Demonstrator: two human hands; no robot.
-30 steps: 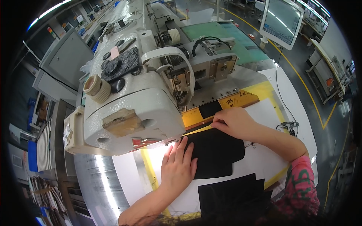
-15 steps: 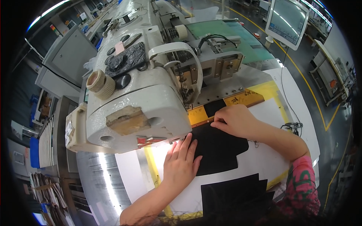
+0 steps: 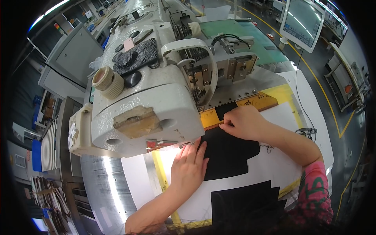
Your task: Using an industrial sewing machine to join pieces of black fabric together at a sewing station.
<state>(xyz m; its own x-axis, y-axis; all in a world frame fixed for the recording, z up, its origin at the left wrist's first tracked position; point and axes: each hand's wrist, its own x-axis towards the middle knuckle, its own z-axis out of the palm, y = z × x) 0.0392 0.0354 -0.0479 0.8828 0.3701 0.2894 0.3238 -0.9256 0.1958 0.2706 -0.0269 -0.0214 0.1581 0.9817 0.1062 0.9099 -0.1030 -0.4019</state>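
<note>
A flat black cut piece (image 3: 225,154), of fabric or similar sheet, lies on white paper under the front of a sewing machine (image 3: 149,105). My left hand (image 3: 188,168) rests palm down with fingers outstretched along its left edge. The fingertips reach beneath the lit machine head and are partly hidden. At the piece's far edge my right hand (image 3: 244,122) has its fingers curled in a pinch, beside a yellow strip (image 3: 211,118) of the machine's clamp. A black patch (image 3: 226,111) shows across the strip. Exactly what the right fingertips grip is mostly hidden.
More black cut pieces (image 3: 244,203) lie nearest me on the white sheet (image 3: 274,164), which has yellow tape borders. Loose dark thread (image 3: 268,148) lies by my right forearm. A screen (image 3: 301,23) stands far right, and a grey metal surface (image 3: 103,188) is at left.
The whole view has shifted slightly, with the machine a little further right in it. My left fingertips are now more covered by the machine head. Both hands otherwise keep nearly the same pose.
</note>
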